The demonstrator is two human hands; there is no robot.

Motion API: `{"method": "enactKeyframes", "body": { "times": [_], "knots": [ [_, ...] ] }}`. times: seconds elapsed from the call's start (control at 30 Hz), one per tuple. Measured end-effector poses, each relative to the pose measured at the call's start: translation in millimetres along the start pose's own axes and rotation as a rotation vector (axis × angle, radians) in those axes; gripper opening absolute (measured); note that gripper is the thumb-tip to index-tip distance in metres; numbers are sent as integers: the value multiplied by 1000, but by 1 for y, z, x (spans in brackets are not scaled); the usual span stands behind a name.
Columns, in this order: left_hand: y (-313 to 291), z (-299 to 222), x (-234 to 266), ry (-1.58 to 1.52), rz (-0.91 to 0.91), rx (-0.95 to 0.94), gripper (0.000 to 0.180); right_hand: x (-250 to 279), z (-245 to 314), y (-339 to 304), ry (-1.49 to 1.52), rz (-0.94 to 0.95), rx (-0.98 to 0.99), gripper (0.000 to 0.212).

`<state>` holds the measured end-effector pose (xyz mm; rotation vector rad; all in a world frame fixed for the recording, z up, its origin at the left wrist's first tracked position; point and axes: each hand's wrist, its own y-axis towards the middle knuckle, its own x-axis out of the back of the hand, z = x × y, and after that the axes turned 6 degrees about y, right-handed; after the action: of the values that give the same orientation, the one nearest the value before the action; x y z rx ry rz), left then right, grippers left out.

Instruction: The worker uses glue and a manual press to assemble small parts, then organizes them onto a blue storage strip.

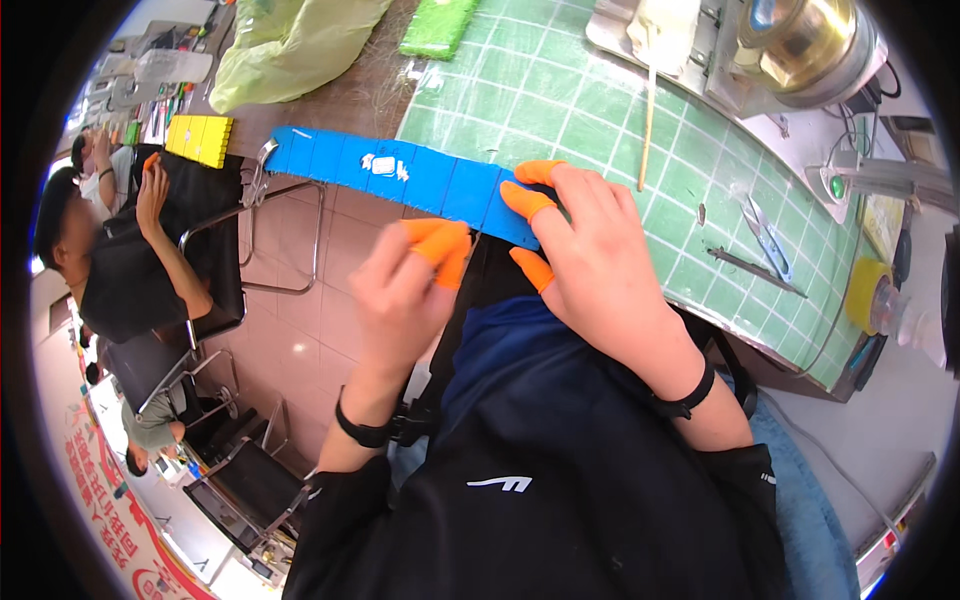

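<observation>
A long blue strip [440, 180], marked into segments by cross lines, lies along the table's near edge. On its middle is a small white patch [383, 166]. My right hand [610, 250] rests at the strip's right end, fingertips on its top and the thumb by its near edge. Just below the strip, my left hand [405, 290] is slightly blurred, its fingers curled and pressed together. Whatever they may pinch is too small or hidden to make out. Orange finger cots cover several fingertips on both hands.
Tweezers [768, 240] and a thin dark tool [755, 272] lie on the green gridded mat [560, 90]. A wooden stick [648, 120] and a brass-coloured pot [800, 45] are at the back. A seated person [140, 250] works at left near a yellow strip [200, 140].
</observation>
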<state>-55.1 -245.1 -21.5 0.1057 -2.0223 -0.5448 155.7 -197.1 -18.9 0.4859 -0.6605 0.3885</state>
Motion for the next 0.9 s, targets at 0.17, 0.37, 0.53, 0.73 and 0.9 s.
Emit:
{"method": "enactKeyframes", "body": {
  "times": [0.17, 0.37, 0.53, 0.73, 0.9],
  "knots": [
    [3, 81, 75, 253, -354, 239, 32, 1, 8, 8, 25, 49, -25, 49],
    [-32, 248, 96, 666, -266, 490, 36, 10, 16, 26, 47, 92, -46, 56],
    [-50, 289, 73, -455, -11, 1211, 46, 17, 31, 31, 192, 98, -115, 56],
    [-37, 274, 56, -1081, -516, 1116, 44, 27, 39, 43, 185, 81, -67, 51],
    [-37, 281, 61, -794, -240, 987, 33, 26, 40, 43, 211, 30, -103, 47]
  ]
}}
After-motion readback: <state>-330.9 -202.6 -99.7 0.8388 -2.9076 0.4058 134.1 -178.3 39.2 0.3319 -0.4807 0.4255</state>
